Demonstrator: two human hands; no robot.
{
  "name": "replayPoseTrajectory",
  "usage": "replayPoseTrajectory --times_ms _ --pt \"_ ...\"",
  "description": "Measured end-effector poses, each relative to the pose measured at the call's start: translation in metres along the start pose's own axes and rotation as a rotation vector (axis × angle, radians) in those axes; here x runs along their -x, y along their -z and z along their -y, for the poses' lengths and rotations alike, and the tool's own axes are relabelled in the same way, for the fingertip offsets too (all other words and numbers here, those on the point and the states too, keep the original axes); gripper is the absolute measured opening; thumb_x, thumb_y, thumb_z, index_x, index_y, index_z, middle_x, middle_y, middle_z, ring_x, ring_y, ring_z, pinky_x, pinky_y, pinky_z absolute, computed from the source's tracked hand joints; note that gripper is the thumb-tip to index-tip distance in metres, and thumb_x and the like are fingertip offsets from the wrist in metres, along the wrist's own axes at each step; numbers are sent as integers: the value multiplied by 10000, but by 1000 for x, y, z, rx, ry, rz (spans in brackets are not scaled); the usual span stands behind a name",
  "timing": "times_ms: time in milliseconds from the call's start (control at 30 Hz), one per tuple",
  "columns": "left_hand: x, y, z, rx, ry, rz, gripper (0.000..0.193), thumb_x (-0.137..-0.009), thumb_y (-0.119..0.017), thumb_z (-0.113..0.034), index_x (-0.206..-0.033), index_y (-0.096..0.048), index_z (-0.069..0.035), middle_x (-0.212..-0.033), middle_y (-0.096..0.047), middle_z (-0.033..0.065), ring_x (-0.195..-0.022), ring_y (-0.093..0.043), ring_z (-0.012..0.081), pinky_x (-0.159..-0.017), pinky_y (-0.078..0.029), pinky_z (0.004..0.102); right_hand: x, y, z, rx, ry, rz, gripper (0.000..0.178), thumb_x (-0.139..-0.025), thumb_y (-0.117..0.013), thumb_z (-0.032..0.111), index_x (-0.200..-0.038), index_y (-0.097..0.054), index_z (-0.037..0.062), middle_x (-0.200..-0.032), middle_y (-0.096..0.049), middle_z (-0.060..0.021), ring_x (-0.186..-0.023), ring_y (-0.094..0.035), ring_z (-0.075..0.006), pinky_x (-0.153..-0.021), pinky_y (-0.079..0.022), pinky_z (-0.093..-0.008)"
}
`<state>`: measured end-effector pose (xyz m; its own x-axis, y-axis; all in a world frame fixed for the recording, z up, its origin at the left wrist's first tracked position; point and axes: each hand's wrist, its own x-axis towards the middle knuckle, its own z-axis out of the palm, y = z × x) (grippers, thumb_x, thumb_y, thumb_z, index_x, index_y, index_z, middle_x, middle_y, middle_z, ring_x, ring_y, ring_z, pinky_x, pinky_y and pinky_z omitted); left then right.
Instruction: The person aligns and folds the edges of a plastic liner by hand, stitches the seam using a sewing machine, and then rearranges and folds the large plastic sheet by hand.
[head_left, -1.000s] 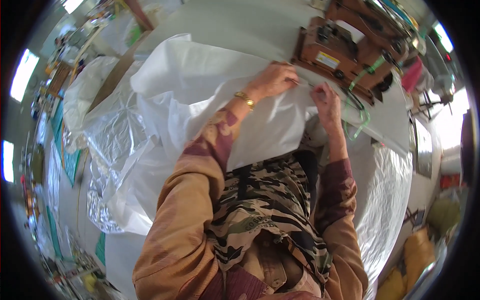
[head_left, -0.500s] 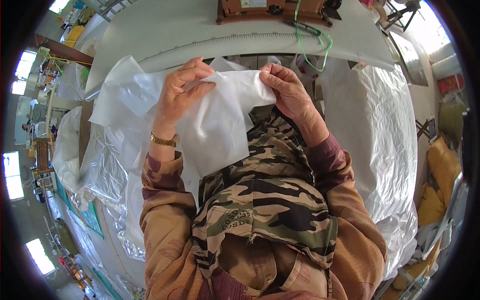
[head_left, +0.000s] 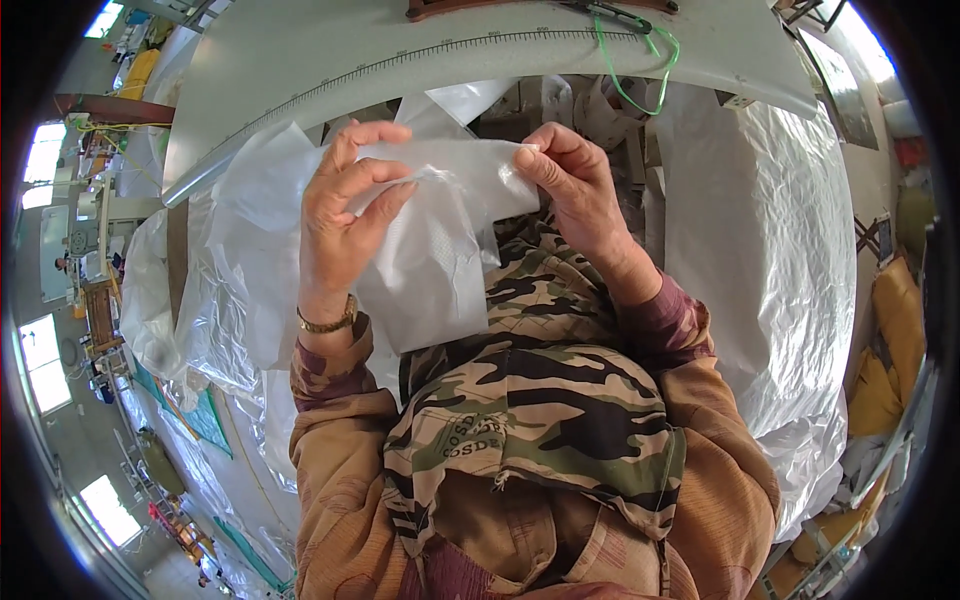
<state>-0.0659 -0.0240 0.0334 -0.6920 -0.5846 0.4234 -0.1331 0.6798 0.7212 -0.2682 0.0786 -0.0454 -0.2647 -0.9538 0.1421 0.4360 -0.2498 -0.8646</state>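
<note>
Between my hands is a thin, translucent white plastic sheet (head_left: 435, 270), hanging over my lap with its upper edge raised. My right hand (head_left: 580, 190) is closed, pinching a corner of the sheet between thumb and forefinger. My left hand (head_left: 345, 205) has thumb and forefinger brought together at a fold in the sheet, the other fingers lifted and slightly spread. A gold-coloured watch or bracelet (head_left: 328, 318) circles my left wrist. Beneath the sheet lies a camouflage apron (head_left: 540, 400) across my front.
Ahead stands a grey worktable (head_left: 400, 50) with a printed ruler scale along its near edge. On it lies a dark hand tool (head_left: 620, 15) tied to a green cord (head_left: 665, 75). Shiny silvery sheeting (head_left: 800, 270) drapes on the right, more (head_left: 215, 330) on the left.
My left hand has shifted slightly left and its upper fingers have lifted. The sheet's upper edge is more stretched out between the hands. The view has tilted, so the table sits higher.
</note>
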Motion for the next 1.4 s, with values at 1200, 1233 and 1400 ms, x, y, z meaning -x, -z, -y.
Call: replayPoseTrajectory --times_ms 1200,1233,1400 --pt "-10 -17 -12 -19 67 114 149 -805 -748 -48 -849 -620 16 -952 -645 68 -769 -605 122 -640 -526 250 10 -23 44 698 330 74 95 -901 -647 65 -884 -621 -25 -763 -616 -85 -652 -584 -172 -613 -468 -272" --pt "-8 -12 -6 -31 66 114 149 -805 -748 -48 -849 -620 16 -952 -645 68 -769 -605 122 -640 -526 250 11 -22 44 701 333 88 95 -901 -647 65 -884 -621 -25 -763 -616 -85 -652 -584 -172 -613 -468 -272" --pt "-1 15 28 28 190 190 148 -819 -729 -35 -849 -601 33 -981 -640 65 -803 -602 127 -690 -531 257 10 -19 41 662 405 85 75 -921 -611 39 -892 -592 -27 -782 -614 -85 -646 -547 -159 -609 -445 -253"
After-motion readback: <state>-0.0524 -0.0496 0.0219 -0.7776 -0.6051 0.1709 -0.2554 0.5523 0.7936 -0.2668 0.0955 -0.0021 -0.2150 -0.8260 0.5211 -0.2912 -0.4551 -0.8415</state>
